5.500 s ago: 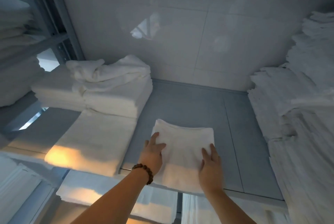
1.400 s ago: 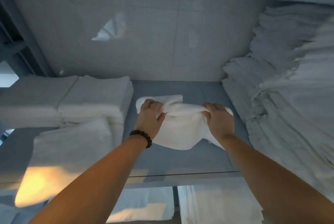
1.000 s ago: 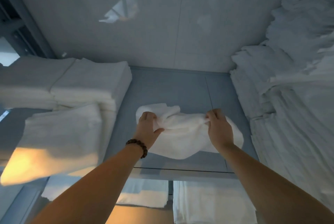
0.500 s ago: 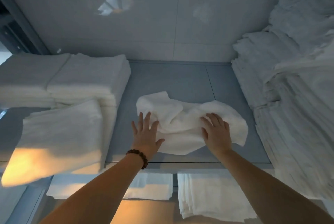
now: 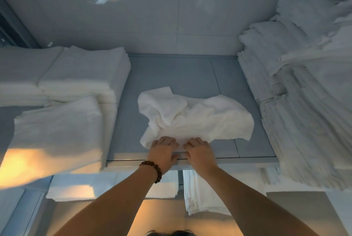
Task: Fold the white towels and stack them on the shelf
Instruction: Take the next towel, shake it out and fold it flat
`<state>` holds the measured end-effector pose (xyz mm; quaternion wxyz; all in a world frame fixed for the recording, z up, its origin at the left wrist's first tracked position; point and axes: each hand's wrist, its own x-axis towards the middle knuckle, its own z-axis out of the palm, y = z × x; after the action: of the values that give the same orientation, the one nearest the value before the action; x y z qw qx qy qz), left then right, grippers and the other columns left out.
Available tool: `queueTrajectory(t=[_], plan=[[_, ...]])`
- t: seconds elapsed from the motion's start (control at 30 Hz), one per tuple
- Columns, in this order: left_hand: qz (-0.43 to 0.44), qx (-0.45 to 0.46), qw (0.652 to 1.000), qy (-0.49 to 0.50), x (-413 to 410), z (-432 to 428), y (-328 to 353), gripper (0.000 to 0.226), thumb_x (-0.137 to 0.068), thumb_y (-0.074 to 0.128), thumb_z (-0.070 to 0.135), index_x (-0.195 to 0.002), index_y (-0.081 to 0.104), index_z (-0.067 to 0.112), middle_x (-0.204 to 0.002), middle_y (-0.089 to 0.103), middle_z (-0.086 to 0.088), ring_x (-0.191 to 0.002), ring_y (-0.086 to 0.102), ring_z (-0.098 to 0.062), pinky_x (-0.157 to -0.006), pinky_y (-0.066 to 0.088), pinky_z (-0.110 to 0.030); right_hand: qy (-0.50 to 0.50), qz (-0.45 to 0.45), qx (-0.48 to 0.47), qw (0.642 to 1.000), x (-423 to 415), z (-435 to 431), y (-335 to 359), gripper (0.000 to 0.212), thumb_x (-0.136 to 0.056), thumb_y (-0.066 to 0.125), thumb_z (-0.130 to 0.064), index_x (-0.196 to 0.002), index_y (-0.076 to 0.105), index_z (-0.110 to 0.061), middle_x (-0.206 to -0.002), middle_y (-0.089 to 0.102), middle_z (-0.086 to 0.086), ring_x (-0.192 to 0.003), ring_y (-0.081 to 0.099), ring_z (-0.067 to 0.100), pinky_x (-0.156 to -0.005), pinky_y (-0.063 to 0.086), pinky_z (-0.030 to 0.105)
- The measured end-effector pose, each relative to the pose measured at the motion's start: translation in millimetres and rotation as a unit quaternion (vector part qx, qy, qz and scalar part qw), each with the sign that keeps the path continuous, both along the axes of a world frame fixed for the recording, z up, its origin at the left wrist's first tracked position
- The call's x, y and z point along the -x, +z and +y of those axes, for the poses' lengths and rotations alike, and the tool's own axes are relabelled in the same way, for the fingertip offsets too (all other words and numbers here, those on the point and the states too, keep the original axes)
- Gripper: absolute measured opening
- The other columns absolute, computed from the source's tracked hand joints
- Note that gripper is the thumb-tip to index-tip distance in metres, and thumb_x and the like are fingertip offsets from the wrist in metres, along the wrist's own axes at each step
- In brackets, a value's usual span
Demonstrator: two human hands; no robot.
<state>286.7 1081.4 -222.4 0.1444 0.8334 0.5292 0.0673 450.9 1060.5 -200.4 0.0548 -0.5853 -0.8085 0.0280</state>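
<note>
Two hands are meeting at the near hem of a crumpled white towel (image 5: 190,117), which is lying on the grey shelf (image 5: 171,75) between folded stacks (image 5: 82,75) on one side and a tall pile (image 5: 295,102) on the other, apart from both. In the head view, the left hand (image 5: 163,150), wearing a bead bracelet (image 5: 152,169), and the right hand (image 5: 200,151) are sitting side by side, almost touching, fingers lying over the hem. Whether the thumbs are pinching the cloth from beneath cannot be told. The towel's far half is bunching in ridges, so the step in hand is looking like a spreading-out ahead of the fold. Doing it well is probably meaning taking the hem firmly, sliding the hands apart toward the near corners, and drawing the cloth flat before bringing any edge over, while keeping clear of the stacks. More towels (image 5: 200,194) are showing on the level below. No brand, label or writing is showing legibly anywhere.
</note>
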Motion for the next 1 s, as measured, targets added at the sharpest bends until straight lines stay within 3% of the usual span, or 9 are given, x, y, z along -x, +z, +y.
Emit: queueTrajectory(t=[0.07, 0.13, 0.2, 0.3, 0.37, 0.57, 0.67, 0.83, 1.0], plan=[[0.010, -0.007, 1.000, 0.006, -2.8, -1.6, 1.1, 0.035, -0.090, 0.051, 0.036, -0.123, 0.055, 0.025, -0.130, 0.050, 0.008, -0.125, 0.036, -0.015, -0.100, 0.026, -0.032, -0.020, 0.024, -0.007, 0.999, 1.9, 4.1, -4.1, 0.013, -0.067, 0.079, -0.018, -0.078, 0.072, -0.020, -0.081, 0.068, -0.002, -0.080, 0.064, 0.019, -0.070, 0.051, 0.028], [0.015, -0.028, 0.999, 0.021, -6.4, -2.5, 3.9, 0.032, -0.089, 0.050, 0.032, -0.120, 0.055, 0.026, -0.124, 0.054, 0.009, -0.120, 0.041, -0.016, -0.098, 0.028, -0.031, -0.033, 0.102, 0.015, 0.994, 3.0, 8.6, -5.4, 0.013, -0.085, 0.060, -0.012, -0.094, 0.069, -0.014, -0.096, 0.067, 0.004, -0.093, 0.059, 0.024, -0.082, 0.046, 0.034], [-0.007, -0.045, 0.998, 0.049, -7.9, 0.0, 9.5, 0.028, -0.091, 0.048, 0.025, -0.117, 0.057, 0.024, -0.117, 0.058, 0.006, -0.112, 0.049, -0.018, -0.093, 0.032, -0.030, -0.038, 0.173, 0.001, 0.984, 3.4, 12.5, -0.7, 0.015, -0.090, 0.053, -0.009, -0.098, 0.065, -0.009, -0.097, 0.065, 0.007, -0.094, 0.057, 0.026, -0.082, 0.045, 0.037], [-0.093, -0.044, 0.991, 0.090, -4.0, 7.3, 31.8, 0.021, -0.095, 0.044, 0.021, -0.110, 0.059, 0.019, -0.103, 0.063, -0.002, -0.093, 0.059, -0.025, -0.079, 0.046, -0.035, -0.021, 0.236, -0.026, 0.971, 1.9, 17.2, 22.2, 0.011, -0.088, 0.058, -0.007, -0.093, 0.066, -0.002, -0.087, 0.065, 0.014, -0.084, 0.059, 0.033, -0.072, 0.049, 0.042], [-0.160, -0.048, 0.981, 0.097, -2.1, 16.1, 55.6, 0.018, -0.095, 0.046, 0.019, -0.105, 0.061, 0.016, -0.098, 0.064, -0.004, -0.085, 0.060, -0.025, -0.072, 0.049, -0.036, -0.010, 0.246, -0.033, 0.969, 0.6, 26.3, 42.8, 0.015, -0.090, 0.059, -0.013, -0.098, 0.067, -0.004, -0.089, 0.064, 0.014, -0.086, 0.059, 0.032, -0.073, 0.048, 0.039], [-0.232, -0.120, 0.963, 0.071, -8.5, 53.2, 137.3, 0.015, -0.093, 0.050, 0.017, -0.098, 0.063, 0.012, -0.092, 0.065, -0.009, -0.082, 0.060, -0.027, -0.073, 0.048, -0.038, -0.039, 0.333, -0.097, 0.937, 1.6, 64.1, 121.6, 0.014, -0.088, 0.062, -0.016, -0.094, 0.072, -0.009, -0.089, 0.068, 0.011, -0.081, 0.062, 0.027, -0.074, 0.048, 0.036], [-0.239, -0.138, 0.958, 0.079, -4.0, 63.0, 162.3, 0.013, -0.090, 0.054, 0.012, -0.097, 0.064, 0.008, -0.095, 0.063, -0.011, -0.084, 0.059, -0.030, -0.074, 0.048, -0.039, -0.051, 0.357, -0.119, 0.925, -7.0, 75.4, 151.3, 0.013, -0.086, 0.064, -0.011, -0.094, 0.073, -0.008, -0.093, 0.071, 0.010, -0.087, 0.065, 0.026, -0.083, 0.049, 0.034], [-0.226, -0.169, 0.955, 0.089, 6.2, 68.8, 181.0, 0.022, -0.082, 0.051, -0.003, -0.098, 0.065, 0.005, -0.096, 0.062, -0.014, -0.084, 0.058, -0.031, -0.072, 0.047, -0.034, -0.084, 0.371, -0.161, 0.911, -33.8, 85.2, 174.9, 0.014, -0.084, 0.065, -0.004, -0.094, 0.074, -0.005, -0.096, 0.073, 0.011, -0.092, 0.065, 0.023, -0.082, 0.038, 0.010], [-0.205, -0.159, 0.962, 0.083, 15.6, 71.2, 189.7, 0.034, -0.079, 0.046, -0.006, -0.104, 0.065, 0.009, -0.104, 0.062, -0.011, -0.092, 0.058, -0.028, -0.079, 0.048, -0.037, -0.132, 0.333, -0.178, 0.917, -56.3, 89.8, 177.8, 0.013, -0.086, 0.065, -0.012, -0.092, 0.073, -0.003, -0.092, 0.073, 0.013, -0.087, 0.065, 0.026, -0.079, 0.041, 0.022]])
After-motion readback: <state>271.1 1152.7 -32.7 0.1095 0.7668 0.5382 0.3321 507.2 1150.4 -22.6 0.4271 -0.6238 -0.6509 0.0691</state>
